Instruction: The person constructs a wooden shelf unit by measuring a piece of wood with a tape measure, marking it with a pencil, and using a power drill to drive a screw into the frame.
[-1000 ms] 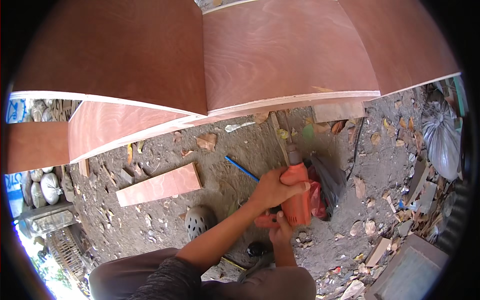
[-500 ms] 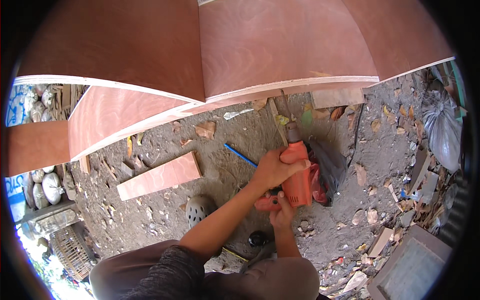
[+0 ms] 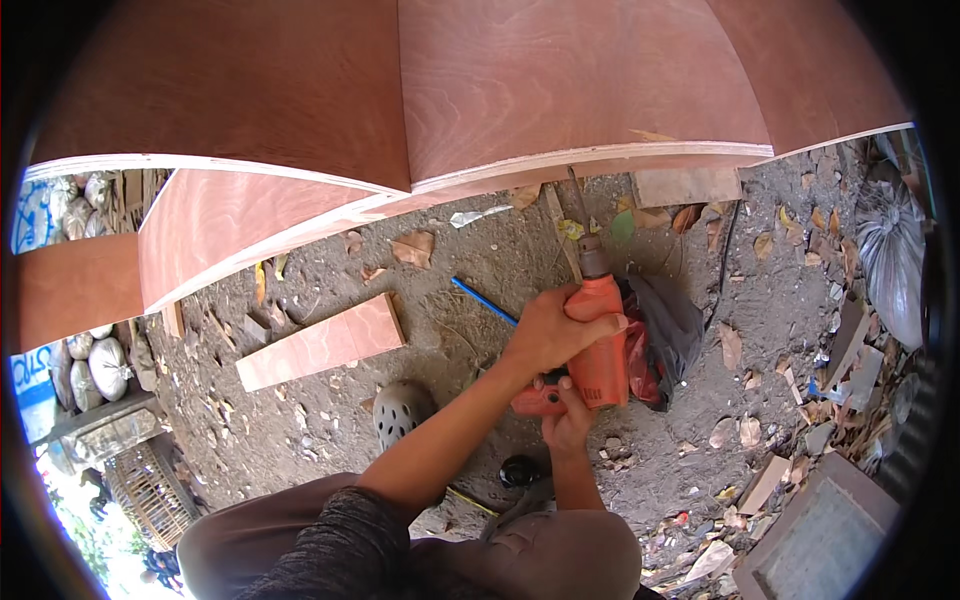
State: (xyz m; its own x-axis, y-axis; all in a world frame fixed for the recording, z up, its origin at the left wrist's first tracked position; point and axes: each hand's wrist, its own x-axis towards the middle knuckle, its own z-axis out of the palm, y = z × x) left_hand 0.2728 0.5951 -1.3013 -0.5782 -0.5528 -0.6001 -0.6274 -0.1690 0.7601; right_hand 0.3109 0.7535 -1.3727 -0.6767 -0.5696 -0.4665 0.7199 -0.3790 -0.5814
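An orange power drill (image 3: 600, 340) with a long bit points up toward the underside edge of a plywood structure (image 3: 585, 90). My left hand (image 3: 560, 330) is wrapped over the drill's body, thumb lying across its top. My right hand (image 3: 562, 420) grips the drill's handle lower down, thumb beside a black button. Dark and red plastic bags (image 3: 660, 345) lie just right of the drill. A blue pencil-like stick (image 3: 480, 298) lies left of it on the dirt. Whether the bit tip touches the wood I cannot tell.
A loose plywood strip (image 3: 320, 340) lies at the left, near my clog-shod foot (image 3: 398, 410). A dark round object (image 3: 520, 470) is between my legs. Tied sacks (image 3: 108, 370) and a wire cage (image 3: 145, 495) stand far left; a plastic sack (image 3: 890, 270), wood scraps and a framed panel (image 3: 815, 525) are at the right.
Both my hands have moved the drill upward in the view and slightly right, toward the plywood. The plywood structure also sits higher in the view than a second ago.
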